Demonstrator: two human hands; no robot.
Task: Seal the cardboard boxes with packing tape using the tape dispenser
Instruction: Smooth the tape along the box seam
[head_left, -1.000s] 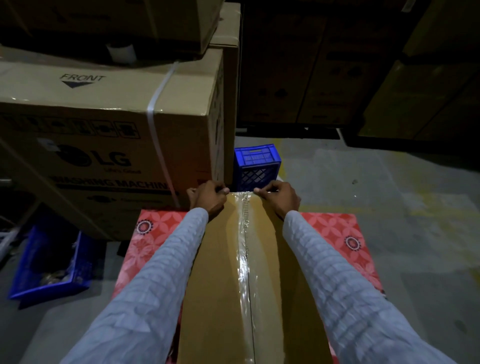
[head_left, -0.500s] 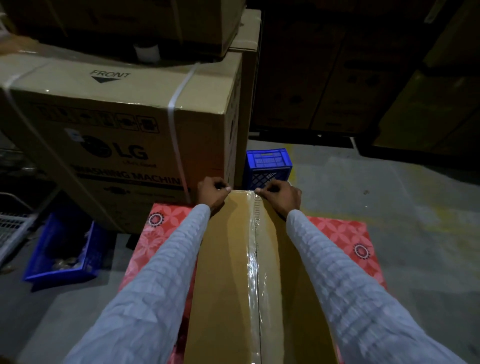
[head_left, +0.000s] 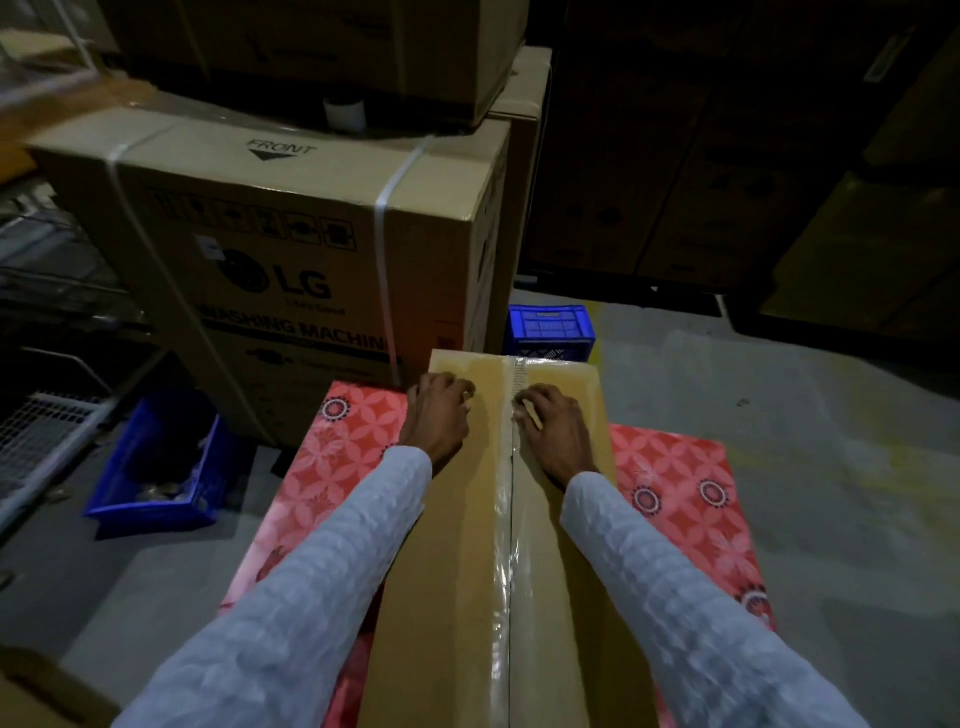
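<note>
A long brown cardboard box (head_left: 447, 571) lies lengthwise in front of me on a red patterned surface (head_left: 675, 519). A strip of clear packing tape (head_left: 505, 561) runs along its centre seam to the far end. My left hand (head_left: 439, 415) rests on the box top left of the seam, a little short of the far edge, fingers bent. My right hand (head_left: 553, 434) rests just right of the seam, its fingertips touching the tape. Neither hand holds anything. No tape dispenser is in view.
A large LG washing machine carton (head_left: 291, 249) stands close behind on the left, with a white roll (head_left: 344, 111) on top. A blue crate (head_left: 550, 330) sits beyond the box's far end, another blue crate (head_left: 156, 467) on the floor at left. Dark stacked cartons (head_left: 675, 182) fill the back right.
Both hands have left the box's far edge and slid back onto its top. The camera has tilted up, so more of the far end of the box shows.
</note>
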